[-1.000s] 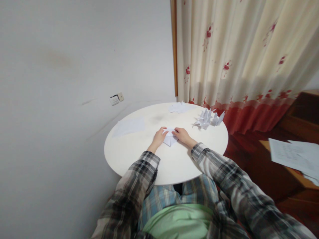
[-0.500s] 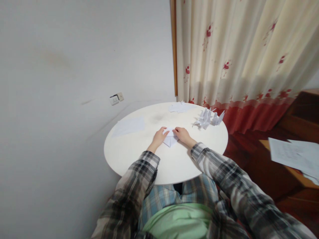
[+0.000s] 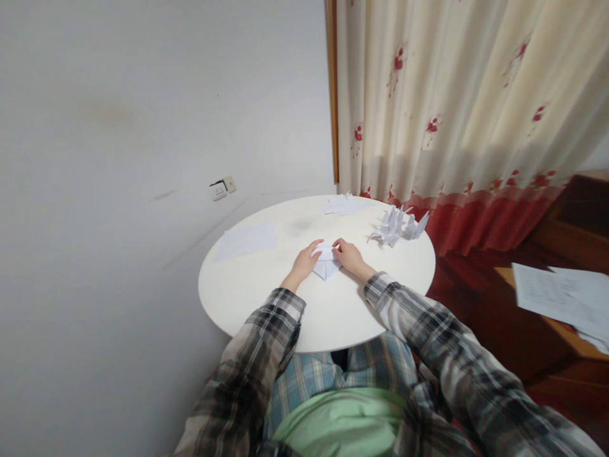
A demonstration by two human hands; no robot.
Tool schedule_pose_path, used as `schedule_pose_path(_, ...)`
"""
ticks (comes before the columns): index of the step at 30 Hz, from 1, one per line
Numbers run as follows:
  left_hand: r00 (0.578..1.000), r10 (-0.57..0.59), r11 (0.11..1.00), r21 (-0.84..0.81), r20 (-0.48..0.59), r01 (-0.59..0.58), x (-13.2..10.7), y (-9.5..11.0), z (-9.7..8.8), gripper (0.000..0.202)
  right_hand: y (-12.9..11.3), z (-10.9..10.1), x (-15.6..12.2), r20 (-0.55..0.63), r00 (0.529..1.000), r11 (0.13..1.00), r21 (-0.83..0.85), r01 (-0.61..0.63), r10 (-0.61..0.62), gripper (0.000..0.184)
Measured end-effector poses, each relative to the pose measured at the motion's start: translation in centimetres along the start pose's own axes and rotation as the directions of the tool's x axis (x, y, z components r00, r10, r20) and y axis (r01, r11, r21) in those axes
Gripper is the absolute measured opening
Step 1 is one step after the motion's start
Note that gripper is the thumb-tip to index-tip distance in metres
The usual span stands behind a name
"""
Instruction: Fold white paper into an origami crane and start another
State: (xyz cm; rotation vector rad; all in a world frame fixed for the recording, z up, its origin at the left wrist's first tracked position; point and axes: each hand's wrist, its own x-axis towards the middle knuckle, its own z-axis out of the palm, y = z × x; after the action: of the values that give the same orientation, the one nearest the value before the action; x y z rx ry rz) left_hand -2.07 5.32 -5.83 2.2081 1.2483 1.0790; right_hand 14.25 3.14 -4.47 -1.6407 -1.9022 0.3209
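A small folded white paper (image 3: 326, 266), pointed toward me, lies near the middle of the round white table (image 3: 247, 298). My left hand (image 3: 304, 259) rests on its left edge, fingers curled down onto the paper. On the right edge my right hand (image 3: 349, 255) presses with its fingertips pinched on the fold. Both arms wear plaid sleeves.
A flat white sheet (image 3: 246, 240) lies at the table's left. Several finished paper cranes (image 3: 397, 226) stand at the right, and more folded paper (image 3: 343, 204) at the far edge. A floral curtain (image 3: 457, 108) hangs behind. Loose papers (image 3: 559, 295) lie on a wooden surface at right.
My fingers have shifted slightly upward along the top of the folded paper; the paper itself stays in place.
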Motion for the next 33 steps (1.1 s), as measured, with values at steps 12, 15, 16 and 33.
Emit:
schedule_pose_path(12, 0.997, -0.058, 0.998, -0.029, 0.042, 0.059, -0.2, 0.5, 0.1, 0.031, 0.2, 0.1, 0.0, -0.001, 1.0, 1.0, 0.014, 0.016, -0.016, 0.025)
schedule_pose_path(15, 0.995, -0.064, 0.997, -0.035, 0.076, 0.067, -0.4, 0.9, -0.1, 0.036, 0.3, 0.2, 0.1, -0.004, 1.0, 1.0, 0.01, 0.022, -0.022, 0.023)
schedule_pose_path(16, 0.994, -0.066, 0.997, -0.032, 0.082, 0.069, -0.4, 1.0, -0.1, 0.037, 0.3, 0.2, 0.1, -0.005, 1.0, 1.0, 0.009, 0.021, -0.021, 0.023)
schedule_pose_path(33, 0.992, -0.125, 0.969, -0.21, 0.027, 0.128, 0.4, -0.7, 0.6, 0.027, 0.2, 0.0, 0.0, 0.021, 1.0, 1.0, -0.009, 0.006, -0.006, 0.024)
